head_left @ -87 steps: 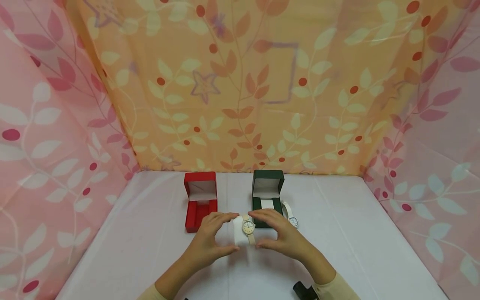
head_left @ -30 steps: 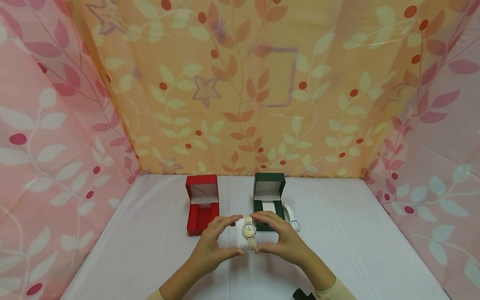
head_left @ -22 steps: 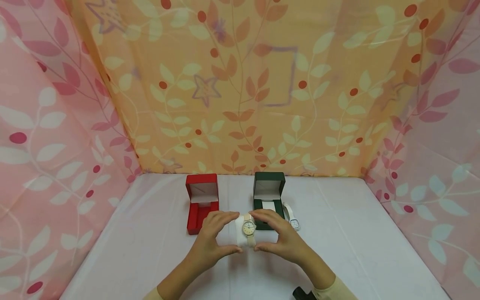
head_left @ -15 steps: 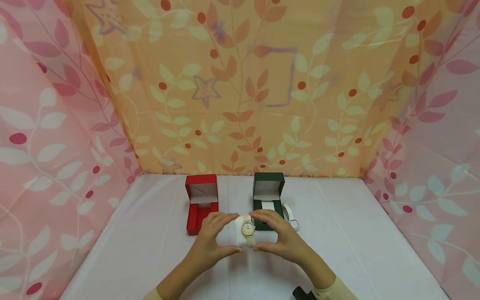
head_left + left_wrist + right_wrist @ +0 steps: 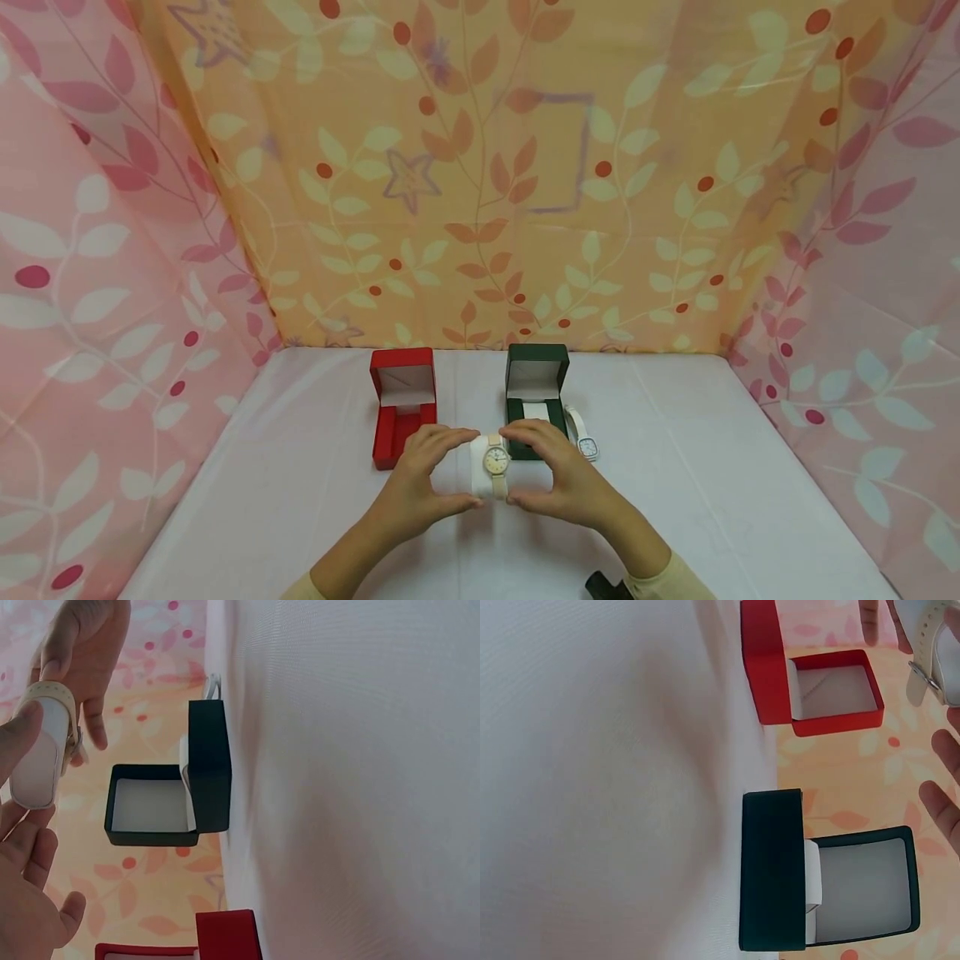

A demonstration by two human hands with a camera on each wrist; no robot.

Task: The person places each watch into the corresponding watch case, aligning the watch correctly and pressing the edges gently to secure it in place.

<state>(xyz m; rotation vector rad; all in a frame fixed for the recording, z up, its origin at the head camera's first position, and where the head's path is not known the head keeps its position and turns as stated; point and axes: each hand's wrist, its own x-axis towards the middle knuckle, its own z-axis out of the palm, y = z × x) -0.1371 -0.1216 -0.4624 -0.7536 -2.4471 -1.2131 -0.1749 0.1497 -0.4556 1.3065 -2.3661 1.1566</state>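
Observation:
Between my two hands is a watch (image 5: 496,460) with a round cream dial and beige strap, wrapped round a white watch cushion (image 5: 478,471). My left hand (image 5: 412,487) pinches the cushion's left end between thumb and fingers. On the other end, my right hand (image 5: 573,479) grips at the strap side, thumb below and fingers above. They hold it up over the table in front of two boxes. In the left wrist view the cushion's pale end (image 5: 36,769) faces the camera. The strap's buckle (image 5: 924,673) shows in the right wrist view.
Behind the left hand stands an opened red box (image 5: 384,437), its slot without a cushion. An opened green box (image 5: 537,360) on the right contains a white cushion (image 5: 536,411). Beside it lies a white square-faced watch (image 5: 587,447). Patterned cloth (image 5: 480,183) walls surround the white-covered table (image 5: 300,500).
The strap, which slanted slightly earlier, now runs straighter over the cushion. Both hands keep nearly the same place and grip; the boxes and the white watch have not moved.

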